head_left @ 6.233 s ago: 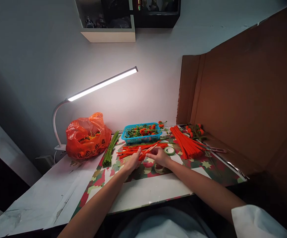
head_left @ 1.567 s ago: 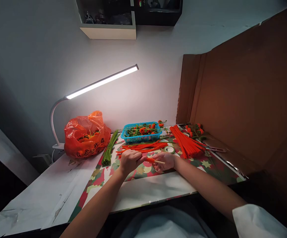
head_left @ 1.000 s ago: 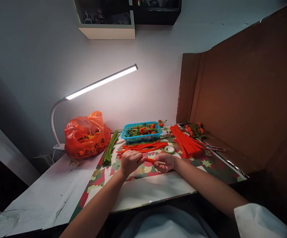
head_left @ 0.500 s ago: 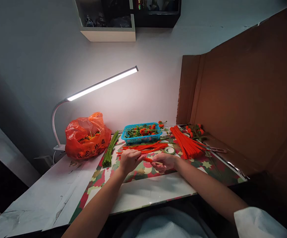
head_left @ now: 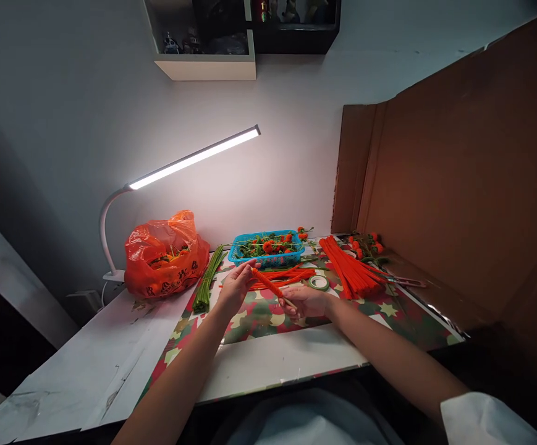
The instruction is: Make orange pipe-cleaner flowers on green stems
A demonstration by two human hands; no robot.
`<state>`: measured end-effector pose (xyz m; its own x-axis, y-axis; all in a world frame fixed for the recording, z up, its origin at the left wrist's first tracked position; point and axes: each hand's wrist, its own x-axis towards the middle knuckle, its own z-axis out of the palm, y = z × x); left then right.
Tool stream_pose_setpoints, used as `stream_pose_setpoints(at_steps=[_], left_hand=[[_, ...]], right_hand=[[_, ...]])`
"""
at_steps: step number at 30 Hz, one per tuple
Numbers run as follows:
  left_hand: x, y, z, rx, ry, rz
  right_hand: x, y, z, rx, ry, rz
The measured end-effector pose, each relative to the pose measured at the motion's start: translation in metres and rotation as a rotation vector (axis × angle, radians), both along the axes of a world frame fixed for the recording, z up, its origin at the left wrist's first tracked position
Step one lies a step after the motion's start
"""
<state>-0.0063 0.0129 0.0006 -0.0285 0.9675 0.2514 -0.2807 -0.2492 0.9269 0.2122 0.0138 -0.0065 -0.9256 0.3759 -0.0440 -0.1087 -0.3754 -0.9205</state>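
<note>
Gripping the pale stick (head_left: pixel 290 303) and near end of an orange coil (head_left: pixel 268 283) in the right hand (head_left: pixel 309 301), probably to steady both; pinching the coil's far end in the left hand (head_left: pixel 233 290), presumably to hold it straight, slantwise over the worktop (head_left: pixel 277 358). Just beyond, on to loose red strips (head_left: pixel 301 272), perhaps laid there for easy reach, beside a tape roll (head_left: pixel 320 289). Then to a blue basket (head_left: pixel 268 261), likely for gathering orange flowers (head_left: pixel 267 246) together.
</note>
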Motion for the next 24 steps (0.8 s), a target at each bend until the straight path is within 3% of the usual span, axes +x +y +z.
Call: stream_pose_setpoints(at_steps=[12,24], left_hand=[[0.009,-0.005,-0.003,-0.152,-0.203,-0.093],[0.016,-0.006,-0.006,-0.204,-0.192,-0.007]], right_hand=[[-0.005,0.002,-0.011,-0.023,0.003,-0.032],[-0.015,-0.005,-0.011,-0.006,-0.034,-0.132]])
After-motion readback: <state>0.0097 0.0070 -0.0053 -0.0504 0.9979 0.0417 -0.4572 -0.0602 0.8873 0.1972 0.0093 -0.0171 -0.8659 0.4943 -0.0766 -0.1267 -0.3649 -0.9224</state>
